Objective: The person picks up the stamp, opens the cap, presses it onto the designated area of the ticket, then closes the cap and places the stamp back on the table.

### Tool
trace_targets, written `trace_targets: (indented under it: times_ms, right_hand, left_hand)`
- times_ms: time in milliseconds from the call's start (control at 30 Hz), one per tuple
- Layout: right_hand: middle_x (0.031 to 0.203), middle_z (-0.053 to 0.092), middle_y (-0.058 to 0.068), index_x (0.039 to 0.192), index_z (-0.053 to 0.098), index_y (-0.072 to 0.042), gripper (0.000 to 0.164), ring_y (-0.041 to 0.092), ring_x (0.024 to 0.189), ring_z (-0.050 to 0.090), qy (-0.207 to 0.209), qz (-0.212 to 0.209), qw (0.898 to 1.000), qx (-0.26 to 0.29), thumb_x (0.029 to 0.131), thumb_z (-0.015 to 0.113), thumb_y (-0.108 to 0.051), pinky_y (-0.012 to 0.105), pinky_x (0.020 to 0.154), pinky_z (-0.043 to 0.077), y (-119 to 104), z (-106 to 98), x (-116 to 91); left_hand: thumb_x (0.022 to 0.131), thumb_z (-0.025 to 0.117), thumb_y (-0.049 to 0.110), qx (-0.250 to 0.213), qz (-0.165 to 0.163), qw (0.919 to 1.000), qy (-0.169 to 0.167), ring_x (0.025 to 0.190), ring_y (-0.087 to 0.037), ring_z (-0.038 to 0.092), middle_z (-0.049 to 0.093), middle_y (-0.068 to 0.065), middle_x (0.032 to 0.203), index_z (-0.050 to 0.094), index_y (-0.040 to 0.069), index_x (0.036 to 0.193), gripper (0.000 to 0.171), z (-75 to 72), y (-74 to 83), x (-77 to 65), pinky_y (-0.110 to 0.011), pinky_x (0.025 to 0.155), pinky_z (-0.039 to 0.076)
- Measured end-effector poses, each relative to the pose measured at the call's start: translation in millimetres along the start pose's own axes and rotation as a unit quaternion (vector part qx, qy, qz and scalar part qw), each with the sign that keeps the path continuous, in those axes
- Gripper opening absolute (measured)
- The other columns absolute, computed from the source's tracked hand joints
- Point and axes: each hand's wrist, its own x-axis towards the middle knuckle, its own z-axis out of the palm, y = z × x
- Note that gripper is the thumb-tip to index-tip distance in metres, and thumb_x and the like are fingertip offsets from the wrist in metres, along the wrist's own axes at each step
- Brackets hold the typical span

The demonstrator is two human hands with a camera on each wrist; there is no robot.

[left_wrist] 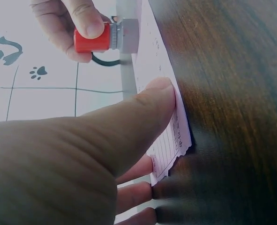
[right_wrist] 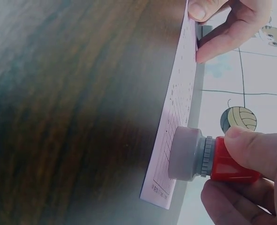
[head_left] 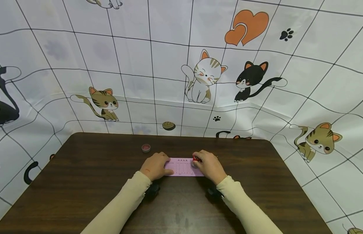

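Note:
A pink printed paper slip (head_left: 181, 167) with a ruled table lies flat on the dark wooden table (head_left: 96, 182). My left hand (head_left: 154, 166) rests at its left end. The left thumb (left_wrist: 157, 101) presses on the paper, and the other fingers reach down by its far edge. In my right hand (head_left: 209, 165) is a self-inking stamp with a red handle (right_wrist: 234, 164) and a grey base (right_wrist: 185, 153). Thumb and fingers pinch the red part. The stamp's base touches the slip near its right end, its underside hidden.
A small round container (head_left: 146, 148) with a reddish inside stands on the table beyond my left hand. Behind the table hangs a white sheet (head_left: 169, 65) with a grid and cartoon cats. Dark wrist straps (head_left: 152, 189) show under the sleeves.

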Motion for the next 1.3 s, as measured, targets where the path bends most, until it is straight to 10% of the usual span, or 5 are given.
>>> trace_targets:
  times_ms: [1300]
  right_hand:
    - [0.098,0.072,0.004,0.111,0.078,-0.006,0.024,0.016,0.081,0.065,-0.007,0.011,1.000,0.001,0.088,0.083,-0.012,0.039,0.075,0.059,-2.9,-3.2,0.1]
  left_hand:
    - [0.086,0.082,0.050,-0.024,0.008,0.9995,-0.017,0.137,-0.038,0.052,0.056,-0.019,0.148,0.068,0.010,0.137,0.066,3.2,-10.5,-2.7,-0.055,0.109,0.045]
